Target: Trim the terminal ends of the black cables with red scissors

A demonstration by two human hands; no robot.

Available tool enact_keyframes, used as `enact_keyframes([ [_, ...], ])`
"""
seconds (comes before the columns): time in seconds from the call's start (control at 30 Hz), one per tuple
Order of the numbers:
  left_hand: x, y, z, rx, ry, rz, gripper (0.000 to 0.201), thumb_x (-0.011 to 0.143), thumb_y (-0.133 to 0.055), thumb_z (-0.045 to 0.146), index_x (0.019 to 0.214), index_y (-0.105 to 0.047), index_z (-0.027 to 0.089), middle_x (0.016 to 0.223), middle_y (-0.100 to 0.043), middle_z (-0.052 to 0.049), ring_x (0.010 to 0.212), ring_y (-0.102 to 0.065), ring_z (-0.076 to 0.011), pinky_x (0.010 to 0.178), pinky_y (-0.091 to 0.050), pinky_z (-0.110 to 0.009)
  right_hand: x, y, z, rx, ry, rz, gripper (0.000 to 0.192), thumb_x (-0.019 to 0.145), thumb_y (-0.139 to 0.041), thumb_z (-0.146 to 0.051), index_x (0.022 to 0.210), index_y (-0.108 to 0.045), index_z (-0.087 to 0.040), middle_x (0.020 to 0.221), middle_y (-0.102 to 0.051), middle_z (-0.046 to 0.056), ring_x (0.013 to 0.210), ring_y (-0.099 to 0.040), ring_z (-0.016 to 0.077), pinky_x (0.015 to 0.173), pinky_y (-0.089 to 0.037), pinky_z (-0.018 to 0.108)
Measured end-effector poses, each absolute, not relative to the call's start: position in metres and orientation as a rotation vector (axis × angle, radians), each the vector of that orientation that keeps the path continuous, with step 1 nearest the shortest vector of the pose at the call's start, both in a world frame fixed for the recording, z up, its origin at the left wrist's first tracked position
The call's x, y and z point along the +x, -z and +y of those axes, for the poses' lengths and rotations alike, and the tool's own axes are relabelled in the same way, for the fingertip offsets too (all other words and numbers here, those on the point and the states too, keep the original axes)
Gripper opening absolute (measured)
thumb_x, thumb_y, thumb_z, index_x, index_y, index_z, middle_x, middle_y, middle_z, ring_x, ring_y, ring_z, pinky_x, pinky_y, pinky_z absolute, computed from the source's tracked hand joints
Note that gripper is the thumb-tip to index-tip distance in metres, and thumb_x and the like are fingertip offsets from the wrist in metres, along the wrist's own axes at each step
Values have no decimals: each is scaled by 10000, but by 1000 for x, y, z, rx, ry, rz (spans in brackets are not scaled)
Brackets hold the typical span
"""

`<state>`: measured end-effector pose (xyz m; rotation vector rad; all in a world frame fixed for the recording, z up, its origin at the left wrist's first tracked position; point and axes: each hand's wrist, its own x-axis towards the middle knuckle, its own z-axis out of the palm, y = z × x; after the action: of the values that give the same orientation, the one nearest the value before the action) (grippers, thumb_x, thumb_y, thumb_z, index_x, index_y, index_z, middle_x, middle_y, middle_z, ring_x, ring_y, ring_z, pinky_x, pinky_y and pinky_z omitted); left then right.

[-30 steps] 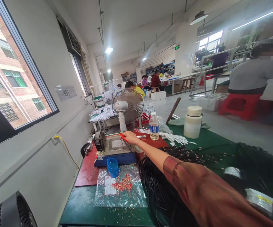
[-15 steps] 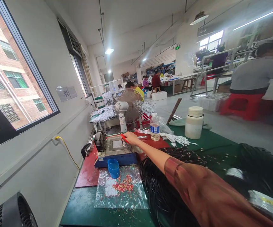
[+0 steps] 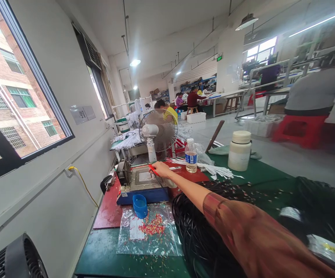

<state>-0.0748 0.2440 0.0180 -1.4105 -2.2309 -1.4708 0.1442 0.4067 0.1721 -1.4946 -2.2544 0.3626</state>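
Note:
My right hand (image 3: pixel 162 170) reaches forward over the blue-sided box with a metal top (image 3: pixel 142 197). Its fingers are closed around a slim red tool (image 3: pixel 152 169), whose exact kind I cannot make out. A thin black cord or wire (image 3: pixel 162 186) slants down from beside the hand. Below the hand, a pale rectangular recess (image 3: pixel 145 177) is set in the metal top. In front of the box a blue cup (image 3: pixel 140 206) stands on a clear plastic bag (image 3: pixel 121 243), beside a scatter of tiny red and yellow bits (image 3: pixel 153 226). My left hand is out of view.
Coils of black cable (image 3: pixel 190 231) lie under my right forearm. A small black fan (image 3: pixel 123 172) stands at the box's left. Behind are a water bottle (image 3: pixel 191 156), a white jar (image 3: pixel 239 154), white wires (image 3: pixel 218 171) and a larger fan (image 3: pixel 151 133). Co-workers sit farther off.
The whole view has shifted very slightly. My right hand stays over the box with the red tool; nothing else visibly differs.

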Motion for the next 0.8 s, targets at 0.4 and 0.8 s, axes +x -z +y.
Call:
enact_keyframes([
  [0.4,-72,-69,316,-1414,1412,-2128,771,748,42,407,748,-664,98,881,-661,0,941,-600,-163,614,-497,-250,143,-170,410,-1498,-364,-2275,216,751,-540,-362,867,-697,-270,875,-688,12,830,-607,166,561,-351,192],
  [0.8,-67,17,174,-1370,1413,-2148,795,735,74,384,773,-663,85,906,-630,-6,1020,-559,-208,672,-497,-292,143,-171,411,-1491,-374,-2281,232,743,-540,-378,865,-700,-263,865,-690,12,826,-609,164,559,-359,187],
])
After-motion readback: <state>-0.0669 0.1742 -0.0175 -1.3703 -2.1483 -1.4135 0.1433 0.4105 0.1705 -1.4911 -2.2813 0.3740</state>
